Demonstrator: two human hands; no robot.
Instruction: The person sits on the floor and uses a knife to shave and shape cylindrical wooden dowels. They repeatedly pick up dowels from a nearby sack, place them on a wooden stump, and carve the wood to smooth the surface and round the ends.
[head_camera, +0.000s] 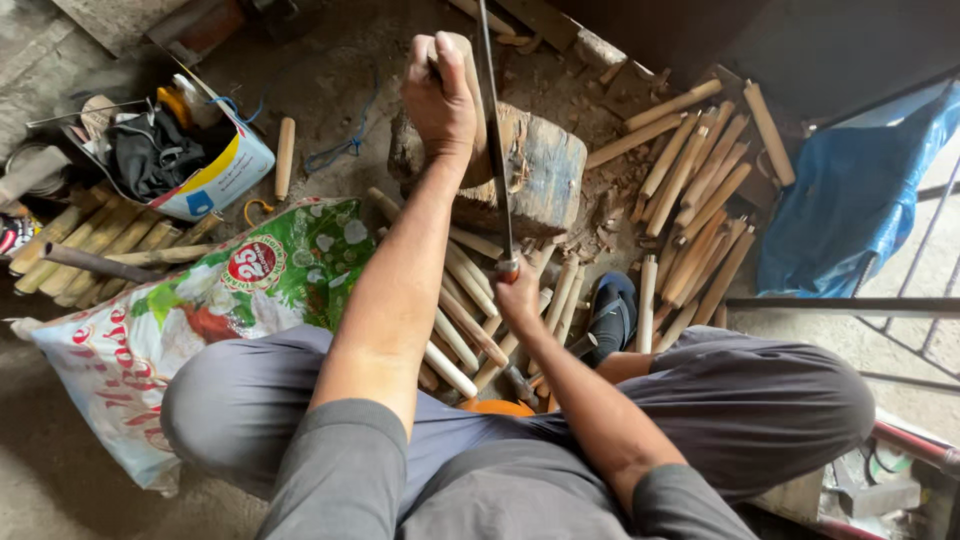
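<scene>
The left hand (440, 100) is closed round the top of a stick (462, 75) held upright on the block (545, 170), fingers wrapped over its upper end so the wood shows just beside the knuckles. The right hand (518, 300) is clenched on the handle of a long blade (495, 130), which rises from that fist and runs just to the right of the stick, close against it. More sticks (690, 190) lie piled right of the block and between the knees, with a printed sack (200, 310) at the left.
</scene>
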